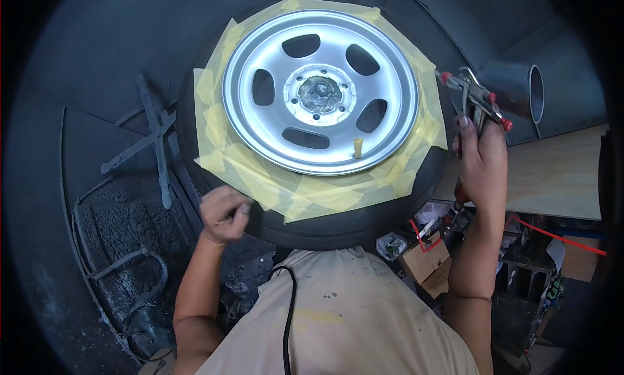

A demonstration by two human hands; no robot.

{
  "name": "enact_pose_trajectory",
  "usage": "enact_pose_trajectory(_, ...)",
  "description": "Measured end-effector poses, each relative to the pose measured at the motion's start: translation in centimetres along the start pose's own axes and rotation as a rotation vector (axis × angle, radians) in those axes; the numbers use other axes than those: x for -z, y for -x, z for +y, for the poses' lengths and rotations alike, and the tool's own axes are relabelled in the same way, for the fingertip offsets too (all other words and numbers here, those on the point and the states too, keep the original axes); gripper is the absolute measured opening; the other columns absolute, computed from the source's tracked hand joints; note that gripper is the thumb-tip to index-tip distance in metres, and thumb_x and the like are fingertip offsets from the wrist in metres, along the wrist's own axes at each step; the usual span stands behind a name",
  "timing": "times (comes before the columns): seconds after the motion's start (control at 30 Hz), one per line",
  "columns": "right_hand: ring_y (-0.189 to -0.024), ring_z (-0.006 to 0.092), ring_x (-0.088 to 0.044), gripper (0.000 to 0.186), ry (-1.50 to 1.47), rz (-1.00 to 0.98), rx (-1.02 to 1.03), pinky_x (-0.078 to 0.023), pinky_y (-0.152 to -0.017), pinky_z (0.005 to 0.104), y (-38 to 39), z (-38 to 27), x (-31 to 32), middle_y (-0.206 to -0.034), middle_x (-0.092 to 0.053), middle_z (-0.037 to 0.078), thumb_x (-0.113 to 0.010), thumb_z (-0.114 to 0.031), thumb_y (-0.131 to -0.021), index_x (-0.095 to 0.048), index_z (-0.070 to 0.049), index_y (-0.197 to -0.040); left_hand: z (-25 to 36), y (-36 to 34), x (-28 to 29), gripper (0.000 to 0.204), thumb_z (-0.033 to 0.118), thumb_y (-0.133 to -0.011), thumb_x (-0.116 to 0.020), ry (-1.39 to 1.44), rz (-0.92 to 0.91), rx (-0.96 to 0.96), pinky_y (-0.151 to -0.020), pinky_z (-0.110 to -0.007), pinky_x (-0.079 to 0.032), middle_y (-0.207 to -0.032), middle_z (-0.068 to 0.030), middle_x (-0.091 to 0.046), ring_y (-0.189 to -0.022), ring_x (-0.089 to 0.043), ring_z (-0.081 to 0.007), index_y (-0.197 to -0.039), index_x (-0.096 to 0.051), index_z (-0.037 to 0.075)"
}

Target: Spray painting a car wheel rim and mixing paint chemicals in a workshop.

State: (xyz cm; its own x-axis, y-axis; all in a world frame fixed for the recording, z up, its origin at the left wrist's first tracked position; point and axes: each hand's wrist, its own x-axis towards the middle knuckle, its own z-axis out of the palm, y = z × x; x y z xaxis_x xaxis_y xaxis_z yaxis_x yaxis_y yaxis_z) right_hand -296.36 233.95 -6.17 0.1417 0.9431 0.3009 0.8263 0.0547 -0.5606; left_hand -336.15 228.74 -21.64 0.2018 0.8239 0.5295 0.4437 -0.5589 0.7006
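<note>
one hand, the left hand (pixel 224 214), curls loosely by the tire (pixel 318 230)'s near-left edge; the right hand (pixel 484 150) grips a spray gun (pixel 480 100) off its right edge; even passes should suit the wheel (pixel 341 59) inside.

I note a dark grey surface (pixel 97 50) filling the upper left of the frame, wall or floor undetermined. Left: crossed grey bars (pixel 156 136); below them, a rough dark pad (pixel 130 228). Right: pale wooden board (pixel 559 180). Lower right: cardboard box (pixel 424 261) amid clutter (pixel 520 281).
</note>
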Motion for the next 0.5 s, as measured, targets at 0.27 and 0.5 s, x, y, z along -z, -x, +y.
enact_pose_trajectory(0.27, -0.062, 0.0113, -0.05, 0.015, -0.182, -0.115, -0.031, -0.044, -0.058, 0.0262, 0.4, -5.0, -3.9, -0.075, -0.058, 0.005, -0.053, -0.008, -0.101, -0.06, 0.006, -0.099, 0.7, 1.0, -2.5, 0.005, 0.008, -0.07, -0.067, 0.211, -0.139, -0.162, -0.054, -0.028, -0.04, -0.066, -0.0031, -0.06, -0.051, -0.047, -0.0195, -0.073, -0.07, 0.005)
enact_pose_trajectory(0.5, -0.062, 0.0116, -0.05, 0.015, -0.322, -0.325, 0.045, -0.043, -0.057, 0.0258, -3.1, -11.9, -6.9, -0.075, -0.057, 0.006, -0.051, -0.006, -0.102, -0.059, 0.006, -0.1, 0.2, -2.7, -0.5, 0.005, 0.004, -0.074, -0.066, 0.68, -0.231, 0.092, -0.054, -0.029, -0.041, -0.072, -0.006, -0.062, -0.053, -0.05, -0.0208, -0.077, -0.07, 0.003)
